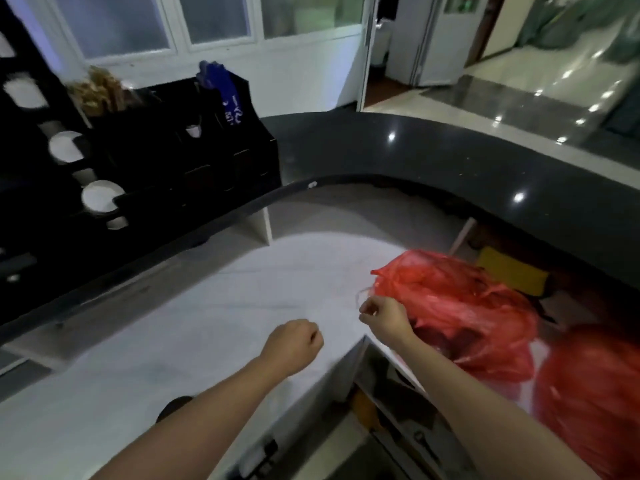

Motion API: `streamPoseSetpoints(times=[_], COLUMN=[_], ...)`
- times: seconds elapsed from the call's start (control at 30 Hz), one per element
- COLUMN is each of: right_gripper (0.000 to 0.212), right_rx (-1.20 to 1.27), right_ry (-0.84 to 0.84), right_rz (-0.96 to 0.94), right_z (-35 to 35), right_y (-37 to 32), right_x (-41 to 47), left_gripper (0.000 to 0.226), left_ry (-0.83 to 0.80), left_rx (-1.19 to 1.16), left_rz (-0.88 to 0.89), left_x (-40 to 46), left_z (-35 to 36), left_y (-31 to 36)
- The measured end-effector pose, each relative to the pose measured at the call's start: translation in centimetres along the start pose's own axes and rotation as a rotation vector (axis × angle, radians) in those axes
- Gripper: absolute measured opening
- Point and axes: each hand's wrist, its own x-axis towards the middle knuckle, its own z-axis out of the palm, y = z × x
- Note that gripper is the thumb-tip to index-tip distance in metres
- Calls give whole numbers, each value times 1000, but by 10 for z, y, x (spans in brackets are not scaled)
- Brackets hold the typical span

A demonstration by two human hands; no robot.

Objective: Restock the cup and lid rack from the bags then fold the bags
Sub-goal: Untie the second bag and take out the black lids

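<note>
Both hands are out over the white counter [194, 327]. The left hand [294, 344] hovers as a fist, fingers curled in on nothing. The right hand [382, 315] pinches something thin and pale at the left edge of the crumpled red plastic bag [450, 299], right of centre. A second red bag [595, 393] sits near right. The black cup and lid rack [145, 161] stands far left, white cups [100, 199] in its round slots.

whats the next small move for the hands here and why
Probably pull the mouth of the red bag open. The right hand is at its bunched near edge, fingers curled as if pinching thin plastic, though blur hides the grip. The left hand is a fist over the white counter, holding nothing, free to help. The black rack waits.
</note>
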Motion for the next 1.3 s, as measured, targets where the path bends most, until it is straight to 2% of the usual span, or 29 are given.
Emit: streamPoseSetpoints(times=[0.1,0.2,0.23,0.33,0.43,0.6,0.73,0.87,0.93,1.0,1.17,1.3], right_gripper=[11,4,11,27,29,27,23,12,20,28,26,40], right_rx=[-17,-26,-34,-96,-163,-171,-275,-331,-465,-560,-594,-628], right_ry=[112,197,209,245,275,257,205,83,0,-16,114,209], right_rz=[-15,46,81,165,192,215,241,35,-65,-61,-37,103], right_z=[-58,-109,-123,-159,-182,-188,-177,-153,-138,-126,-115,-121], right_y=[35,73,85,118,139,166,174,169,169,173,184,197], right_x=[11,20,22,26,25,21,15,7,8,7,-7,-26], left_gripper=[30,23,23,34,55,71,65,58,61,60,55,52], left_ry=[4,27,44,56,5,-191,-255,-213,-233,-286,-301,-296], left_rx=[30,73,86,105,154,322,425,449,432,422,338,271], left_rz=[120,266,317,468,540,668,879,1086,1110,1071,997,950], left_x=[38,73,84,111,128,135,122,114,113,114,125,127], left_z=[9,26,33,58,82,120,143,149,147,142,126,124], left_y=[57,113,129,174,209,242,233,218,214,210,191,184])
